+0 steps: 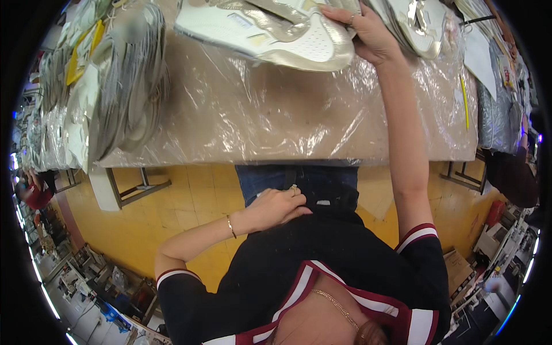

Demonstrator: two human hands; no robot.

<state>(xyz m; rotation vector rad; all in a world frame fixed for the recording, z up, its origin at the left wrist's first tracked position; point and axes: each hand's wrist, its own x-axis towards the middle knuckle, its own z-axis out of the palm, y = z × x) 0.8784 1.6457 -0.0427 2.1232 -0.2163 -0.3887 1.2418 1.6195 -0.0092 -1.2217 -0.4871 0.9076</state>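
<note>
A flat, white and metallic-gold shoe upper [287,37] lies at the far side of the plastic-covered table, its rounded toe pointing right. It seems to be the top one of a layered stack. My right hand [371,31], arm stretched out, grips it at the toe end, with fingers on top and the rest of the grip hidden beneath. Against my waist rests my left hand [279,207], its fingers curled in. The palm faces away, so whatever it may hold is hidden.
Stacked shoe uppers [129,86] stand at the left, near a yellow piece [83,54]. Another stack of uppers [417,26] lies beyond my right hand. A yellow stick [464,103] is on the right of the table [276,115]. People [517,172] are at both sides.
</note>
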